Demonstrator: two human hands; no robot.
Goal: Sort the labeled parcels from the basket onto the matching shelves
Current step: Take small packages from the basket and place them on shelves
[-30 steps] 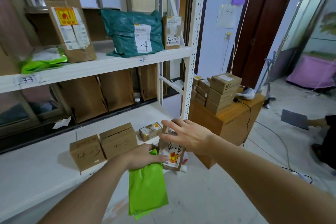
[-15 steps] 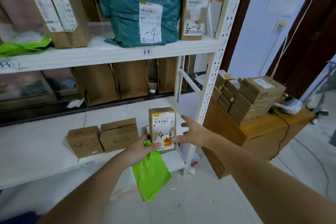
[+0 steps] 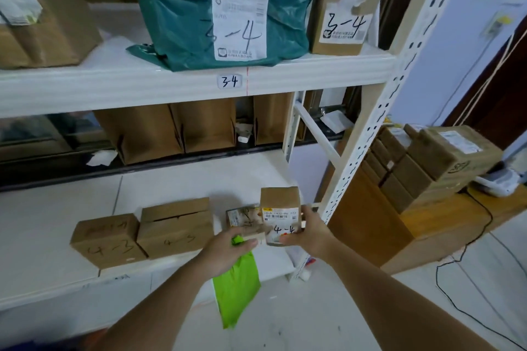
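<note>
The right hand (image 3: 309,232) grips the upright brown parcel marked 4-4 (image 3: 281,215) by its right side, fingers curled round its lower edge, and the parcel stands on the lower shelf (image 3: 57,225) near the right-hand perforated upright (image 3: 368,134). The left hand (image 3: 228,249) pinches the top of a green poly mailer (image 3: 236,291), which hangs down in front of the shelf edge; its fingertips lie close against the base of the 4-4 parcel, and contact cannot be confirmed. The step in hand appears to be the placement of the 4-4 parcel in its slot. The next move calls for release of the right hand once the parcel stands steady (it is tall and narrow, so it may tip), then reading of the mailer's label, which is not visible here. Just left of the 4-4 parcel lies a small printed box (image 3: 242,216), and further left two brown boxes marked 4-3 (image 3: 142,236) sit side by side, touching. The upper shelf (image 3: 128,85), tagged 3-4 on its front edge, holds a teal mailer bag marked 3-4 (image 3: 216,6) and, just right of it, a brown box marked 3-4 (image 3: 342,3). The basket is not in view.
</note>
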